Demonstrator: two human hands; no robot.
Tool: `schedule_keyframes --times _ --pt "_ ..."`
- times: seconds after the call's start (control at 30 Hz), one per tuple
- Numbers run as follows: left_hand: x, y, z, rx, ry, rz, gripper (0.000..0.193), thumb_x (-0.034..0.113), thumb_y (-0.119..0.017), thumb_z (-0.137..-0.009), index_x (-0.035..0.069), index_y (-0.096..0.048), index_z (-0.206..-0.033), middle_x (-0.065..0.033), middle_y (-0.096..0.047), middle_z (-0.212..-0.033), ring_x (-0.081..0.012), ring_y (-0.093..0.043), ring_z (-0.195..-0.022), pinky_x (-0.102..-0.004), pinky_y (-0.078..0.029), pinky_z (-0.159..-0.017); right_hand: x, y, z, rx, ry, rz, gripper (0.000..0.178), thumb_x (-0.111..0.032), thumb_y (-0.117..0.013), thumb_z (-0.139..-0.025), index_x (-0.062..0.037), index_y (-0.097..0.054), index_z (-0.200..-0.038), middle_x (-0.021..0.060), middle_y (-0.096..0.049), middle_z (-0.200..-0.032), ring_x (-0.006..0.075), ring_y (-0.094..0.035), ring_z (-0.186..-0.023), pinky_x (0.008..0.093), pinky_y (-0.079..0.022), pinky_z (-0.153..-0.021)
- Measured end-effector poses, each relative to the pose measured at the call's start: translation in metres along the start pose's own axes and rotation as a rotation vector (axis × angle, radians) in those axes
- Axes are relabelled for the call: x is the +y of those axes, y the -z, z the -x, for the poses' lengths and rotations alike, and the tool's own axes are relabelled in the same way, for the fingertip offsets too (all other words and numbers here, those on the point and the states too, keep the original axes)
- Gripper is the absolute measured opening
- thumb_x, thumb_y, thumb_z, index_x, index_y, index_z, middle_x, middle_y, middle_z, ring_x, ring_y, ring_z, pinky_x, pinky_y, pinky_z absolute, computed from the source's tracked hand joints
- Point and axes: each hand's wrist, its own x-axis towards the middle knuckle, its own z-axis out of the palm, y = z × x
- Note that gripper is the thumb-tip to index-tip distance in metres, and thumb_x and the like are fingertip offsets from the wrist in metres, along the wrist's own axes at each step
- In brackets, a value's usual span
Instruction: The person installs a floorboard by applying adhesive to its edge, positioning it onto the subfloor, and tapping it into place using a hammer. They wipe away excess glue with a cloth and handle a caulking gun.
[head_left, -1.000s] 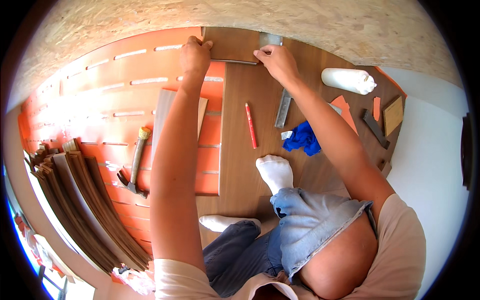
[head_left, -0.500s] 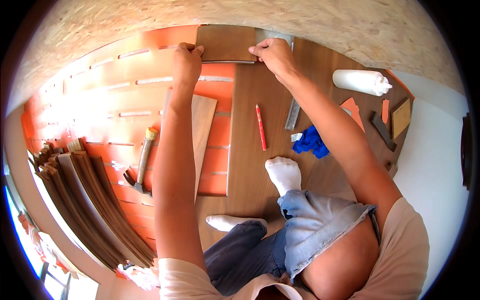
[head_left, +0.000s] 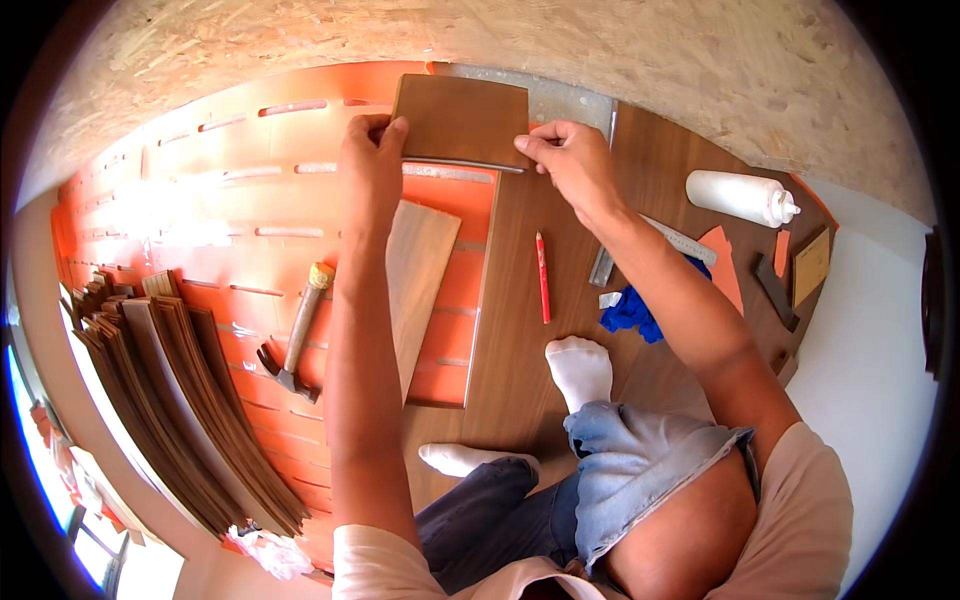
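Observation:
Between my two hands is a short brown floor plank (head_left: 463, 122), gripped by its left and right ends. My left hand (head_left: 373, 165) pinches the left edge with the thumb on top. My right hand (head_left: 572, 165) pinches the lower right corner between thumb and fingers. The piece is held over orange slotted underlay (head_left: 290, 180) and close to the chipboard wall (head_left: 500, 35). Behind it, a strip of bare grey floor (head_left: 565, 100) shows at the upper right. A longer loose plank (head_left: 425, 275) lies on the underlay beside my left forearm.
A hammer (head_left: 297, 330) and stacked planks (head_left: 175, 400) lie at left. On the laid flooring (head_left: 510, 300) are a red pencil (head_left: 543, 278), a metal ruler (head_left: 675, 238), a blue cloth (head_left: 632, 315) and a white squeeze bottle (head_left: 738, 197). Dark and light offcuts (head_left: 810, 265) lie far right.
The short plank has come away from the wall, toward me and slightly right, still between both hands. More bare grey floor now shows beside it. The view has shifted a little.

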Motion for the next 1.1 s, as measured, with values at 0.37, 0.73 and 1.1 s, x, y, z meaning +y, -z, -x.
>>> schedule_keyframes --times 0.37,0.73,1.1 --pt "-0.037 0.003 -0.009 -0.197 0.005 0.146 0.026 0.019 -0.064 -0.105 -0.004 -0.068 -0.118 -0.0055 -0.069 -0.098 -0.0118 -0.061 -0.089 -0.0280 -0.050 -0.085 -0.011 0.001 0.022 -0.084 -0.195 -0.242 0.028 -0.029 -0.078 -0.096 -0.0045 -0.066 -0.102 -0.0025 -0.060 -0.079 0.0060 -0.057 -0.068 0.0246 -0.044 -0.056" --pt "-0.048 -0.039 -0.059 -0.047 -0.802 -0.546 0.038 0.015 -0.062 -0.100 0.005 -0.064 -0.136 -0.0117 -0.060 -0.146 -0.0325 -0.053 -0.138 -0.0457 -0.043 -0.113 0.025 0.075 0.056 -0.171 -0.206 -0.261 0.029 -0.034 -0.070 -0.102 -0.0085 -0.066 -0.088 -0.0045 -0.055 -0.074 0.0056 -0.049 -0.064 0.0239 -0.041 -0.059" --pt "-0.048 -0.030 -0.068 -0.041 -0.927 -0.784 0.035 0.023 -0.065 -0.095 0.012 -0.062 -0.128 0.0003 -0.060 -0.138 -0.0252 -0.060 -0.118 -0.0438 -0.047 -0.097 0.014 0.057 0.032 -0.214 -0.248 -0.240 0.030 -0.035 -0.070 -0.100 -0.0102 -0.063 -0.084 -0.0032 -0.055 -0.073 0.0080 -0.050 -0.061 0.0260 -0.040 -0.058"
